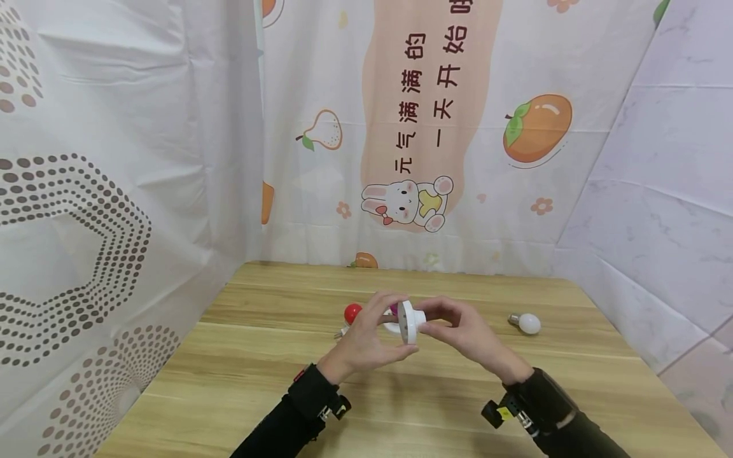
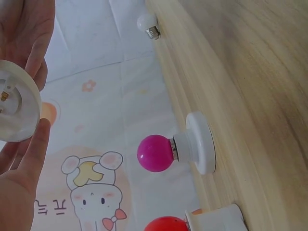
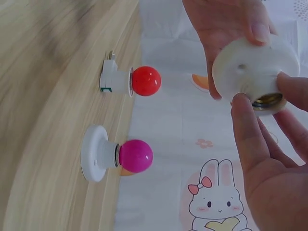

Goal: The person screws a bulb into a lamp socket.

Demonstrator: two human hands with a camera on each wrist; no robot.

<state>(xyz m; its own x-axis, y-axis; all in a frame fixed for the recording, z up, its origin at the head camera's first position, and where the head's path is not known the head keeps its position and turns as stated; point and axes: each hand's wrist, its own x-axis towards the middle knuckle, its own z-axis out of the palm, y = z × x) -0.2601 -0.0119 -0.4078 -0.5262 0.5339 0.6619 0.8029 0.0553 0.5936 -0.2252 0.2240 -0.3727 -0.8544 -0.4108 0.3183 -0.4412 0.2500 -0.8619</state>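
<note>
Currently, one empty white lamp holder [image 1: 408, 323] is between the two hands, raised above the table [image 1: 229, 381] with its base upright. The left hand [image 1: 363, 346] grips the base's rim; the right hand [image 1: 466, 331] pinches the neck, both forearms angling inward. Three bulbs lie around: one magenta bulb [image 3: 136, 156] in a second round holder [image 3: 94, 154] beyond the hands, one red bulb [image 3: 146, 81] in one plug-in holder [image 3: 115, 80] beyond the left hand, one loose white bulb [image 1: 529, 324] right of the right hand.

A wooden table [image 1: 217, 381] is reaching back to a white curtain [image 1: 315, 184] printed with fruit [image 1: 538, 129] and a rabbit [image 1: 401, 202]. Pale sheets [image 1: 132, 121] are hanging along both sides.
</note>
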